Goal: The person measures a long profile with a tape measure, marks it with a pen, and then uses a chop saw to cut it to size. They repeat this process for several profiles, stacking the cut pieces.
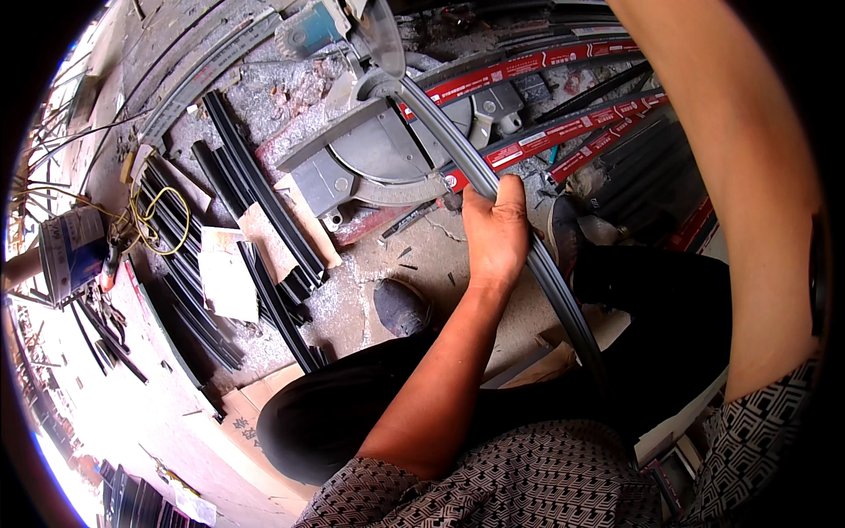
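Observation:
My left hand is closed round a long dark grey grooved profile strip. The strip slants from the saw at the upper middle down across my lap, its lower end lost against my dark trousers. Beyond the hand sits a mitre saw with a grey metal base. Its round blade guard and blue motor housing show at the top. The strip's far end reaches the base just below the guard. My right forearm stretches up past the top edge, so the right hand is out of sight.
Strips with red film lie right of the saw. Bundled black strips and cardboard pieces lie to the left. A bucket and a yellow cable are at far left. My shoe rests before the saw.

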A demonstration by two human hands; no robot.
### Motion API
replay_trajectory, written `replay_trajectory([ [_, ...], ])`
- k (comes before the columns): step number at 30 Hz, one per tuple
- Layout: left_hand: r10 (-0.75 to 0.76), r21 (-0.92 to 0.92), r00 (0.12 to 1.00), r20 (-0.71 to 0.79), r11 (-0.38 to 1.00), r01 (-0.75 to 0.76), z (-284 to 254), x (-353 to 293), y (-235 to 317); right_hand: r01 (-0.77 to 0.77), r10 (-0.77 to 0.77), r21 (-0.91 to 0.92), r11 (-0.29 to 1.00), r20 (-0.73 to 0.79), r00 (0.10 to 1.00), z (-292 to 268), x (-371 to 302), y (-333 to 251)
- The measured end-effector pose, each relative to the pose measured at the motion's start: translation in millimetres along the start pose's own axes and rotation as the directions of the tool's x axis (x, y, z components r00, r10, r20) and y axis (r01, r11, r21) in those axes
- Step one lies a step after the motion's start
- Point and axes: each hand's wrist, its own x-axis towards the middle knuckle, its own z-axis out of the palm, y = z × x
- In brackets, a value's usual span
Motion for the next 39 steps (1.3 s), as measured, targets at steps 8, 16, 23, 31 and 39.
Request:
replay_trajectory([
  [8, -0.040, -0.006, 0.999, 0.012, 0.999, 0.040, -3, 4, -2, 0.000, -0.001, 0.052, 0.999, 0.003, 1.000, 1, -8, -1],
  [16, 0.022, 0.022, 1.000, -0.012, 1.000, -0.022, -3, 6, -5, 0.044, -0.043, 0.025, 0.999, -0.005, 0.999, 4, -17, -1],
  [23, -0.021, 0.032, 1.000, -0.019, 0.999, 0.022, -2, 5, -3, 0.005, -0.003, 0.080, 0.997, -0.025, 1.000, 5, -23, 3],
  [31, -0.043, -0.006, 0.999, -0.018, 0.999, 0.043, -3, 6, -2, -0.012, 0.015, 0.037, 0.999, -0.066, 0.998, 12, -36, -5],
  [39, -0.041, -0.009, 0.999, -0.027, 0.999, 0.041, -3, 7, -4, -0.012, 0.013, 0.020, 1.000, -0.054, 0.998, 13, -38, -5],
])
